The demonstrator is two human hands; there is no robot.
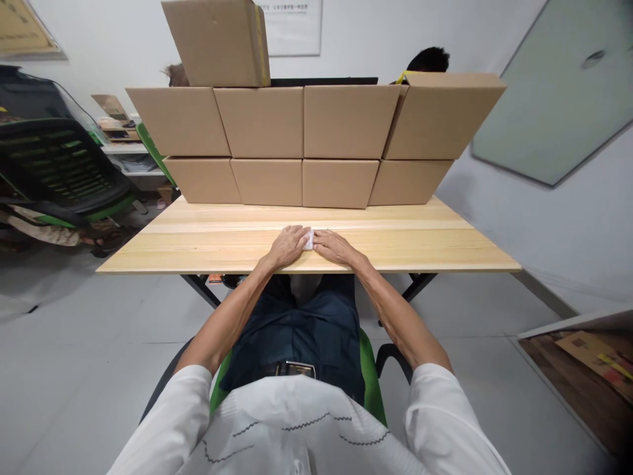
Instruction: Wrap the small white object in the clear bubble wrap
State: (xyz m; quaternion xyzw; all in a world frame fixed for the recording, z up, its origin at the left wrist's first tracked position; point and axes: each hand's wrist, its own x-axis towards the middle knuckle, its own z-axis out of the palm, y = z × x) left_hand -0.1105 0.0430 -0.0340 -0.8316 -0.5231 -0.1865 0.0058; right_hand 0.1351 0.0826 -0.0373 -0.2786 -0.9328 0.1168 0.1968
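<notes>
the person sits at a pale wooden bench (395, 244), arms stretched forward so both hands meet near its front edge.

starting at the left, the left hand (287, 246) lies palm down on the wood, fingers curled toward the middle, their tips resting on a small white piece (309, 239), which could be folded paper or cloth; too little of it shows to tell which. it lies flat on the bench between the two hands, mostly covered, with only a sliver showing. just to the right, the right hand (333, 246) comes in the same way, its fingertips on the other side of the white piece. so the hands are drawn together, nearly touching, both pressing or pinching the same small thing. whether the fingers are clamped on it or merely resting on it i cannot tell from here.

to handle something this small and thin well, i'd judge it best to keep the wrists low on the bench for steadiness, hold it with the fingertips rather than the whole palm, and let one hand pin it while the other works an edge. pressing with both at once would likely just crumple it or slide it on the smooth wood.

behind the hands, well apart from them, a wall of cardboard boxes (301, 152) stands along the far side of the bench, two rows with one more box on top at the left. the top of another person's head (429, 61) shows above the boxes at the right.
</notes>
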